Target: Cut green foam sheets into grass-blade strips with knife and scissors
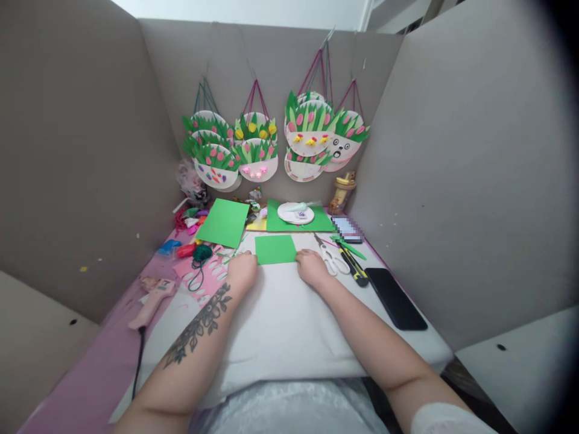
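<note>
A small green paper rectangle lies flat on a white sheet in front of me. My left hand grips its left edge and my right hand grips its right edge, fingers curled onto the paper. White-handled scissors lie just right of my right hand, touching nothing I hold. A black-and-yellow cutter rests beside the scissors.
A larger green sheet and another under a white paper plate lie further back. A pink glue gun sits at left, a black phone at right. Decorated paper-plate baskets hang on the grey cardboard wall.
</note>
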`<state>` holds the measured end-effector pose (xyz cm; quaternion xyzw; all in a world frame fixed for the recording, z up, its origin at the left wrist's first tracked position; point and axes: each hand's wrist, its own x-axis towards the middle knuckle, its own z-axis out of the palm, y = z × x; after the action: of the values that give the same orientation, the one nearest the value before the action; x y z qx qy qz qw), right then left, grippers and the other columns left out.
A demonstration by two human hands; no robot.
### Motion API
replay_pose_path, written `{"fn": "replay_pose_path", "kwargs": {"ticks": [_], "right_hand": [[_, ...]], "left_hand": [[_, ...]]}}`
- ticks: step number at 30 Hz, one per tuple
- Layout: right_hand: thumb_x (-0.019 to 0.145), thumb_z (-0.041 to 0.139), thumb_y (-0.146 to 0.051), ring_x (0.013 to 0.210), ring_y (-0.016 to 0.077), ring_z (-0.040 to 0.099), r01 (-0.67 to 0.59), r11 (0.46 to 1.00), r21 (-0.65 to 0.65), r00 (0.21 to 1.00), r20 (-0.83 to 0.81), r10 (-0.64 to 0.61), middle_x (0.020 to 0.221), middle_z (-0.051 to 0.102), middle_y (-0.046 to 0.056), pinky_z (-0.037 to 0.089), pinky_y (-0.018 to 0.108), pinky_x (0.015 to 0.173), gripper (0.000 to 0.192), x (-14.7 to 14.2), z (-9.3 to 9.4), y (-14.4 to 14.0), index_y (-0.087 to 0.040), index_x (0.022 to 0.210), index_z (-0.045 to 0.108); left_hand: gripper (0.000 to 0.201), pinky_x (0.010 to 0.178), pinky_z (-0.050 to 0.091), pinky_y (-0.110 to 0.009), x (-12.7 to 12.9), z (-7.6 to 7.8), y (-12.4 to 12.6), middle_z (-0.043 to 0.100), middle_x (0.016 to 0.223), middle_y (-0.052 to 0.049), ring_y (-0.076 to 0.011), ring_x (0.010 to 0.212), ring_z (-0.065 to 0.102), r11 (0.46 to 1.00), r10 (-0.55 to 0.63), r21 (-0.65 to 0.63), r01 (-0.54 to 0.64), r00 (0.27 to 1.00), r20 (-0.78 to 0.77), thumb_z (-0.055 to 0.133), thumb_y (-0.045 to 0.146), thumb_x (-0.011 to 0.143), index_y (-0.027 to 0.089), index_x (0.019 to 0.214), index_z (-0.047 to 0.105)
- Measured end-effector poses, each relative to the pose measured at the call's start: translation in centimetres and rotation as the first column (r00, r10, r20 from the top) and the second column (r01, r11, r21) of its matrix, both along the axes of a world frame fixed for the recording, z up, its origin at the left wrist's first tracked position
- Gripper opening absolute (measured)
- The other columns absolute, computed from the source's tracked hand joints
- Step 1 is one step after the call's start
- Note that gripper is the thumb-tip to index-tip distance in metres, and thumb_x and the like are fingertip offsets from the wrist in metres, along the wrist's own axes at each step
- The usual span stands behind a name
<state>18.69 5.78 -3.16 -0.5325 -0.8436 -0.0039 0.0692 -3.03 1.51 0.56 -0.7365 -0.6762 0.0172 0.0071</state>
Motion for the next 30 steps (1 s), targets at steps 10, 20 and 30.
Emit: {"fn": "replay_pose_path", "kwargs": {"ticks": [10,20,30], "right_hand": [[0.092,0.041,-0.019,0.092,0.0204,0.054,-0.263,0.964,0.021,0.96,0.1,0.26,0.093,0.065,0.01,0.038,0.029,0.081,0.027,-1.5,0.3,1.0,-0.018,0.097,0.068],[0.092,0.038,-0.012,0.097,0.0195,0.052,-0.23,0.973,0.012,0.973,0.027,0.23,0.099,0.062,0.01,0.038,0.027,0.084,0.026,-1.7,0.0,0.9,-0.016,0.1,0.063],[0.09,0.044,-0.018,0.091,0.0179,0.053,-0.129,0.991,-0.041,0.982,-0.141,0.122,0.095,0.063,0.009,0.036,0.027,0.084,0.021,-2.1,-0.8,1.6,-0.016,0.094,0.064]], "left_hand": [[0.03,0.088,0.04,-0.034,1.4,-1.8,0.7,0.061,0.096,-0.012,-0.0225,0.099,0.053,0.974,-0.207,0.113,0.196,0.974,0.095,0.039,0.019,0.09,0.017,0.095,0.068],[0.028,0.081,0.042,-0.032,1.9,-2.9,1.6,0.061,0.092,-0.01,-0.0209,0.094,0.056,0.973,-0.214,0.114,0.201,0.971,0.109,0.038,0.02,0.092,0.015,0.094,0.065],[0.028,0.083,0.042,-0.031,2.1,-3.4,2.1,0.061,0.093,-0.011,-0.0204,0.093,0.056,0.975,-0.202,0.125,0.187,0.971,0.124,0.035,0.016,0.09,0.015,0.094,0.063]]}}
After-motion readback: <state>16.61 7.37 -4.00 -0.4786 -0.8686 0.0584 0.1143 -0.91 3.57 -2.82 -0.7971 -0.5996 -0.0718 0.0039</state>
